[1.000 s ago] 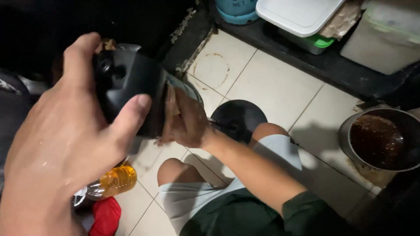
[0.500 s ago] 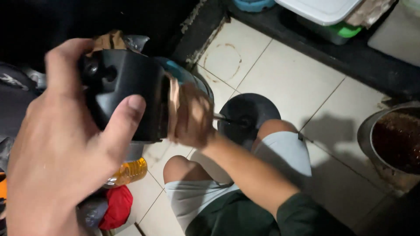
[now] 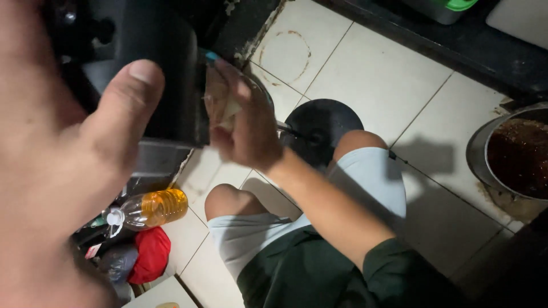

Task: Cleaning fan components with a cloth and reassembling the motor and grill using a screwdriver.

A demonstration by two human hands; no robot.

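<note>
Head view, and our left hand (image 3: 63,171) fills the near left, closed round a black box (image 3: 154,74), thumb pressed on its front face. The box sits high in the picture, tilted, its right edge meeting our right hand (image 3: 242,122).

Below the thumb, on the floor, we see a clear bottle (image 3: 149,209) lying on its side, about half full of amber liquid, white cap pointing left. Just under it lies a red cloth (image 3: 149,254), bunched up.

Moving right, our right hand is cupped against the box's edge, fingers curled over something pale with a teal tip (image 3: 210,56); whether it truly grips that thing we cannot tell. Behind the hand a metal rim (image 3: 264,91) peeks out, contents hidden.

Past the wrist, a round black pan (image 3: 319,122) rests on the tiles (image 3: 377,74) beside our knee, and it looks empty, though it is dark.

Far right, a steel pot (image 3: 502,154) stands at the frame's edge, holding a dark brown, grainy mass. It is well apart from both hands.
</note>
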